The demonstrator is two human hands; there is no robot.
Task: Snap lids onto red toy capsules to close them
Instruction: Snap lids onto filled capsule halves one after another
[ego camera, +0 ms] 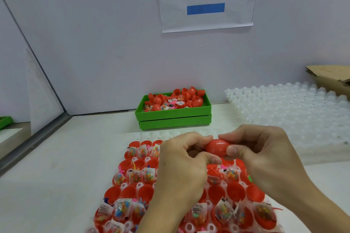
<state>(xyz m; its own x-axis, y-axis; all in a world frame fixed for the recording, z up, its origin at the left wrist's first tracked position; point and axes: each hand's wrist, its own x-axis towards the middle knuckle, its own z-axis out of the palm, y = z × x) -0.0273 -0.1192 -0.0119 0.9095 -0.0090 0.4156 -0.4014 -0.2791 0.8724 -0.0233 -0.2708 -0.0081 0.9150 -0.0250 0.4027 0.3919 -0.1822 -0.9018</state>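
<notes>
Both hands meet above the far end of a white moulded plastic holding tray (141, 185), where a glossy red egg-shaped plastic capsule (216, 147) lies on its side between them. The left hand (181, 168), at nine o'clock of the capsule, pinches one end with curled fingers and thumb; the right hand (265, 157), at three o'clock, pinches the other end likewise. Under the hands, the tray holds rows of open red capsule halves (128, 192), some bare, some with small clear toy packets (135, 176). At twelve o'clock, by the wall, a green plastic bin (174, 117) holds loose red shells. At two o'clock lies a stack of empty white trays (293, 108).
</notes>
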